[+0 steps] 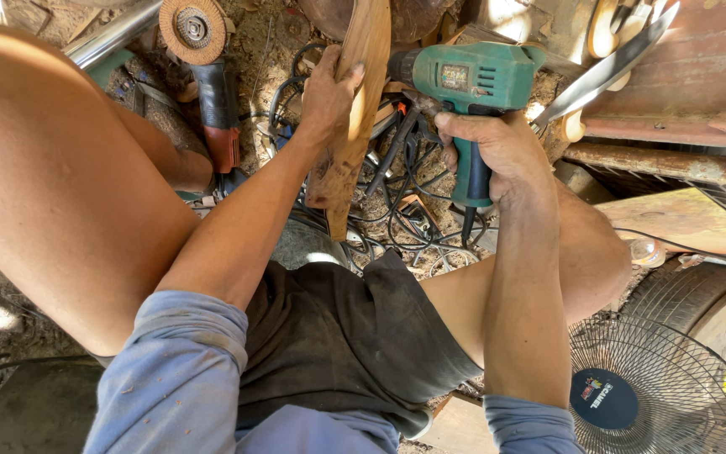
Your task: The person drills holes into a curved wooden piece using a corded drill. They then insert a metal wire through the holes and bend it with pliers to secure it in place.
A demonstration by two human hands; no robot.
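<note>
My left hand [327, 94] grips a long, curved piece of brown wood [355, 126] that stands nearly upright between my knees. My right hand [489, 143] holds a green electric drill [472, 80] by its dark handle, its nose pointing left against the side of the wood. The drill's tip is hidden behind the wood. Both forearms reach forward from blue sleeves.
An angle grinder [203, 59] with a round abrasive disc lies on the dirt at the upper left. Tangled black cables [397, 210] cover the ground under the wood. A fan grille [657, 387] sits at the lower right, rusty metal bars [665, 160] and a blade [607, 67] at the upper right.
</note>
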